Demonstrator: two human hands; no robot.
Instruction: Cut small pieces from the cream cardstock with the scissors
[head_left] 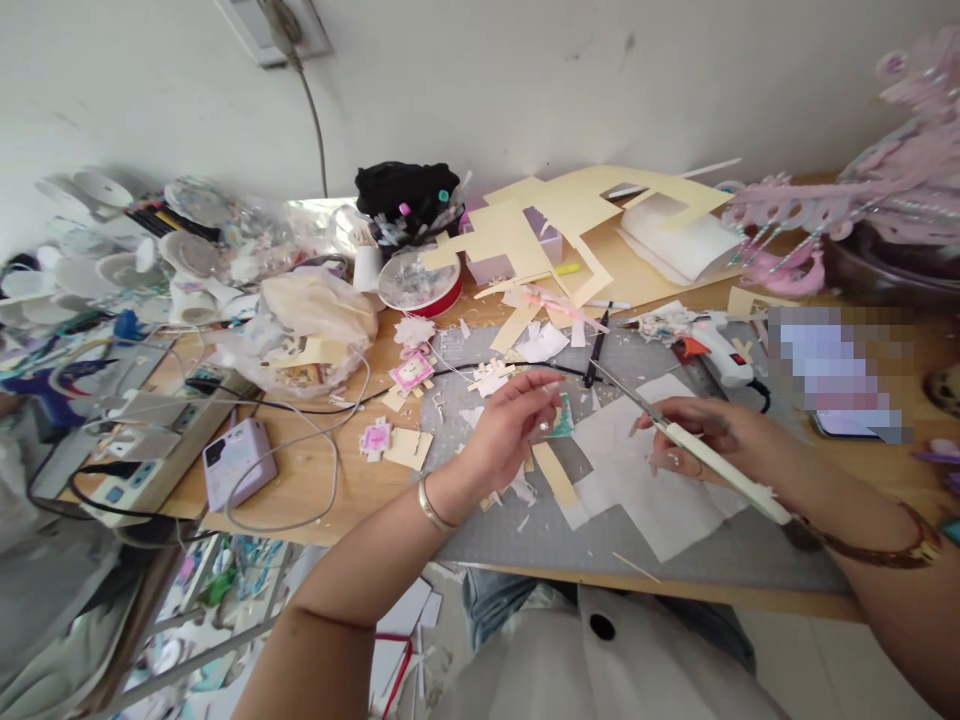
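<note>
My right hand (694,440) is closed around a craft knife (727,470) with a long pale handle. Its thin metal blade points up and to the left, above the white paper (660,500). To the left, my left hand (510,425) is raised over the grey cutting mat (540,550) with its fingers curled and thumb and forefinger close together. Whether something small sits between them I cannot make out. Right beside those fingers is a small teal piece (562,416). A cream card strip (555,476) lies below the left hand, partly over the white paper.
A glue gun (720,350) and a phone (855,390) lie on the right. Card sheets (585,205) and a red-rimmed bowl (420,285) stand at the back. Cables, a power strip (172,430) and a lilac box (238,462) crowd the left. Pink ornaments (885,200) fill the far right.
</note>
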